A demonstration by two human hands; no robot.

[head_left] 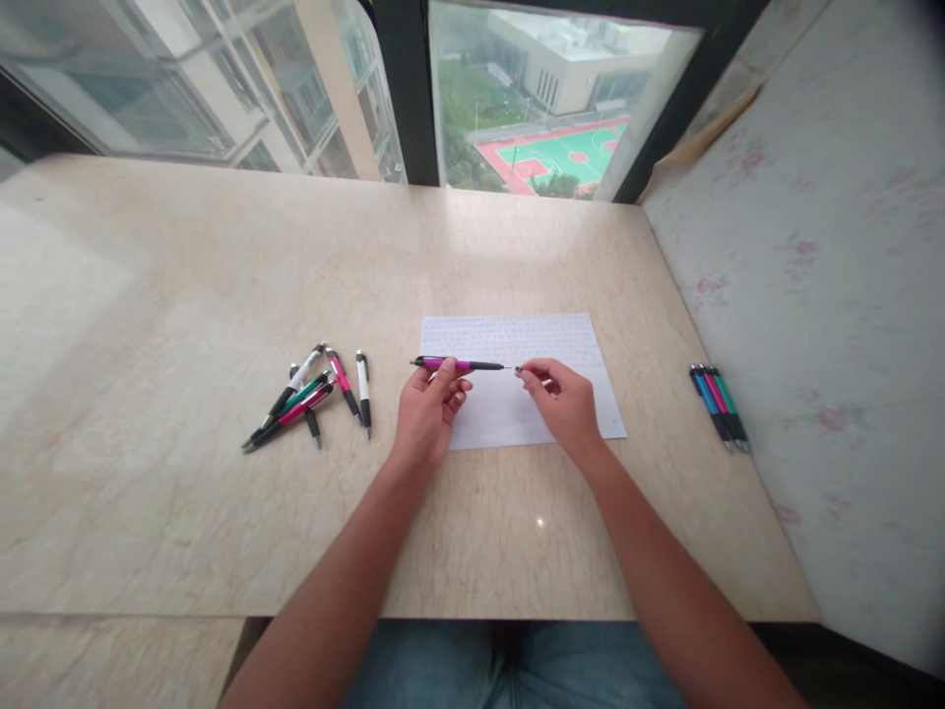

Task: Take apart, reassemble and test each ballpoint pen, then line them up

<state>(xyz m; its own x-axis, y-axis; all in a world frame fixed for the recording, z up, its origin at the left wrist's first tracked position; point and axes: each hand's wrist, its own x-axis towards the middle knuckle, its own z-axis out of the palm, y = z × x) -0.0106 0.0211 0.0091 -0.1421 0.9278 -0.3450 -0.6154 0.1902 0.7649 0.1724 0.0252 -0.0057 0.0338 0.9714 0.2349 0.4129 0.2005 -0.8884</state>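
My left hand [428, 409] is closed round a pink and black pen [458, 364], held level above a white sheet of paper [524, 379] with faint writing on it. The pen's tip points right. My right hand [565, 404] pinches something tiny just off the pen's tip; I cannot make out what it is. Both hands hover over the sheet in the middle of the beige marble table [221, 295].
A loose pile of several pens [314, 394] in pink, green, white and black lies left of the sheet. Three pens [720, 404], blue, pink and green, lie side by side near the table's right edge. A window runs along the far side, a papered wall along the right.
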